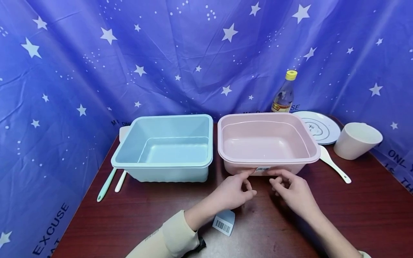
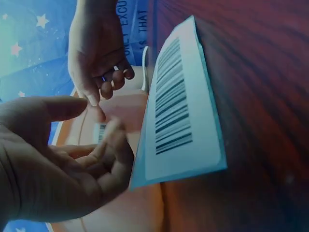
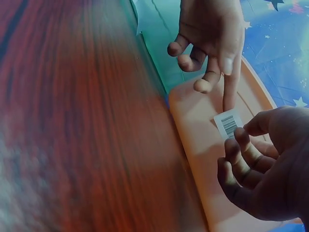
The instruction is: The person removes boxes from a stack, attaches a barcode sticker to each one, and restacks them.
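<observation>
From my head, one camera looks forward and down over the pink basin point(image 1: 261, 146), far enough back to include the blue basin point(image 1: 174, 154) beside it and the curtain point(image 1: 180, 53) behind it. My left wrist's view, turned sideways, sits low before the pink basin, facing my right hand point(image 2: 99, 53), a barcode card point(image 2: 178, 111) looming near. My right wrist's, also sideways, looks along the pink basin's front toward my left hand point(image 3: 212, 43). Both wrist views share the label point(image 3: 227, 123) there.
</observation>
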Action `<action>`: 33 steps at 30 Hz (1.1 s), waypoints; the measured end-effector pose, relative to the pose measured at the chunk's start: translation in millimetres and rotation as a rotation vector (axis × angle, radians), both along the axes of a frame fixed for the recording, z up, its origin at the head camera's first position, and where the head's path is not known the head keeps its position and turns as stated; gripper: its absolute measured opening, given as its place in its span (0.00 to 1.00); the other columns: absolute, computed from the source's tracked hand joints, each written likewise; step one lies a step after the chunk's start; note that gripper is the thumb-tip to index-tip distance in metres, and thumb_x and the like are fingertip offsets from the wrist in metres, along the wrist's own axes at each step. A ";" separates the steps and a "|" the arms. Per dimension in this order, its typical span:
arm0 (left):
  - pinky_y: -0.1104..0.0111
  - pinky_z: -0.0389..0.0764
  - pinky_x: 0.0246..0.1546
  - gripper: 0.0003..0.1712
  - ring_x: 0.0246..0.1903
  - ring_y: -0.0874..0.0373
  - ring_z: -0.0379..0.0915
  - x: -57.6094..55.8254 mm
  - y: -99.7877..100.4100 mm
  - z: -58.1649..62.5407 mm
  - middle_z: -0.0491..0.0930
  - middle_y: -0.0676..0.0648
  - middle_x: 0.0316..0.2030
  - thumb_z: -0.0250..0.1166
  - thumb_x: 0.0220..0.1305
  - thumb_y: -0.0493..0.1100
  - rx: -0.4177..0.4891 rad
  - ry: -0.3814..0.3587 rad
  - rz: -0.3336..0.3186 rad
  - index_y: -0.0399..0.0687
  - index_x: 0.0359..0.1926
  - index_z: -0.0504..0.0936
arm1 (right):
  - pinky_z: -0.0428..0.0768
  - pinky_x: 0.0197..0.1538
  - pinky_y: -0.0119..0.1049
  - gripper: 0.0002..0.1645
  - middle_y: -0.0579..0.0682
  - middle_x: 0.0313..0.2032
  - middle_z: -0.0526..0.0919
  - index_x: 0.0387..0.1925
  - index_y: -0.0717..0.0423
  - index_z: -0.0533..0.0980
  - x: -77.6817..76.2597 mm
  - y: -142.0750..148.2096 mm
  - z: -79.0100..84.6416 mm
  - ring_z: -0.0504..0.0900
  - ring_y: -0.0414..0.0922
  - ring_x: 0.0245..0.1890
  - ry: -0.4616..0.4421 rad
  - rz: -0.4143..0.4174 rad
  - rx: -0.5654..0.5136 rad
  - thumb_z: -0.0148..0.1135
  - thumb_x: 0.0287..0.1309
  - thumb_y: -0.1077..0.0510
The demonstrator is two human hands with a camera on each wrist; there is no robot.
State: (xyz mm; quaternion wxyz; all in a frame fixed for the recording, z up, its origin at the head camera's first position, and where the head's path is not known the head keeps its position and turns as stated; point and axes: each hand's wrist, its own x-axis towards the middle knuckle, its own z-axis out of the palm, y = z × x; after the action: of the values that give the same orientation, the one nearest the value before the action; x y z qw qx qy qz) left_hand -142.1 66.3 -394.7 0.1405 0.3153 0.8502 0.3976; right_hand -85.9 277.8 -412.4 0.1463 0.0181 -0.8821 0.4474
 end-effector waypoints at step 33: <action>0.77 0.73 0.36 0.31 0.27 0.71 0.72 -22.8 -17.2 0.4 0.77 0.62 0.26 0.69 0.66 0.42 -0.142 0.166 -0.104 0.53 0.68 0.72 | 0.78 0.17 0.39 0.15 0.51 0.27 0.82 0.53 0.57 0.79 -1.6 -1.0 -3.6 0.80 0.44 0.22 -0.128 0.101 -0.041 0.65 0.66 0.62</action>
State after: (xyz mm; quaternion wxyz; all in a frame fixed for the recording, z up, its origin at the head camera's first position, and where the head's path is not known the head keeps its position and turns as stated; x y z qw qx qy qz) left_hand -165.0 49.1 -394.4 0.1118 0.3799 0.8675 0.3009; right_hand -87.5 276.8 -416.0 0.0671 0.0311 -0.8783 0.4723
